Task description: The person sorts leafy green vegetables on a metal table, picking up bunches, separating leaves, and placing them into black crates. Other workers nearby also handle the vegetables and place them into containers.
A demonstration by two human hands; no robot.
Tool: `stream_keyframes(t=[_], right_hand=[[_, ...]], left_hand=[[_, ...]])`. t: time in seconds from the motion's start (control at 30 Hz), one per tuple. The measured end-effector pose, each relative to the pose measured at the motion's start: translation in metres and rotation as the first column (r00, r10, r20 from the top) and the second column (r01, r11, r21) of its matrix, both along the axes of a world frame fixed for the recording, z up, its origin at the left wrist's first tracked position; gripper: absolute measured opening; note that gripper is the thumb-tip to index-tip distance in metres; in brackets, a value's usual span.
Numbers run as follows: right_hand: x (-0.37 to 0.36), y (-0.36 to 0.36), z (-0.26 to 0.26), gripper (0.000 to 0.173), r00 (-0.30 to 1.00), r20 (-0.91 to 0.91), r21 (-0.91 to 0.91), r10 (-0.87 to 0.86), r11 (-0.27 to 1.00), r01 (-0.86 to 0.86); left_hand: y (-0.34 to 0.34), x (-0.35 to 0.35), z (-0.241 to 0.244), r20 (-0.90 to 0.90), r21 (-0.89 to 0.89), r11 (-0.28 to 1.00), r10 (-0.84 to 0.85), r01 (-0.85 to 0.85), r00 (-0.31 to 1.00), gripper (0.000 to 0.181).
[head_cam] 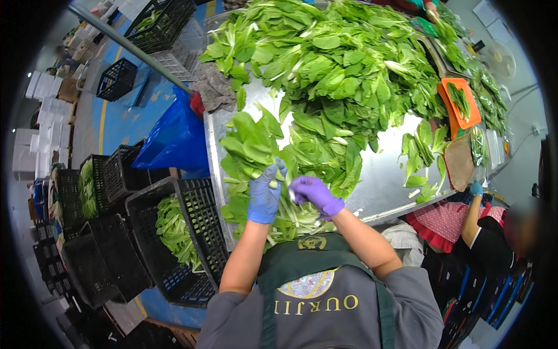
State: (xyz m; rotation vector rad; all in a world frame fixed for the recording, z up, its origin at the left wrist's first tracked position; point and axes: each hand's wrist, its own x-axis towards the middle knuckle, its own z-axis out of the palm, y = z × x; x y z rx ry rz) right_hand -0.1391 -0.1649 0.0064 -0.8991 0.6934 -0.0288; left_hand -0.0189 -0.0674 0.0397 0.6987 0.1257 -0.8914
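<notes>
My left hand (265, 192), in a blue glove, is closed around the stem ends of a bunch of leafy greens (253, 141) near the table's left edge. Just to its right is my right hand (316, 196) in a purple glove, its fingers bent together around a small whitish piece, perhaps a stem; the exact grip is unclear. Loose leaves and pale stems (301, 218) lie beneath both hands. Beyond them, a large heap of leafy greens (340, 65) covers much of the metal table (383, 174).
A black plastic crate (174, 279) with greens stands at the table's left, near a blue plastic bag (178, 135). An orange basket (468, 102) sits at the right. A co-worker's gloved hand (476, 188) is at the right edge; another person's hand (432, 11) is at the far side.
</notes>
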Motion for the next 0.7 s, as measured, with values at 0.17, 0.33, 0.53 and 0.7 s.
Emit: stream_keyframes(t=[0.17, 0.33, 0.53, 0.7], right_hand=[[0.017, -0.010, 0.042, 0.016, 0.965, 0.166, -0.642, -0.202, 0.721, 0.261], [0.037, -0.010, 0.066, 0.015, 0.966, 0.222, -0.810, -0.132, 0.526, 0.259], [0.016, -0.014, 0.049, 0.013, 0.940, 0.294, 0.004, -0.173, 0.984, 0.179], [-0.010, -0.021, 0.034, 0.016, 0.930, 0.095, -0.200, 0.355, 0.922, -0.332]], left_hand=[[-0.001, 0.004, -0.012, 0.075, 0.117, 0.992, -0.062, 0.053, 0.995, 0.032], [-0.002, -0.010, -0.027, 0.194, 0.148, 0.984, -0.130, 0.102, 0.972, 0.049], [0.001, 0.006, -0.021, -0.190, 0.003, 1.000, 0.001, -0.001, 0.982, 0.024], [0.019, 0.036, -0.041, -0.363, -0.143, 0.985, 0.035, -0.093, 0.931, 0.031]])
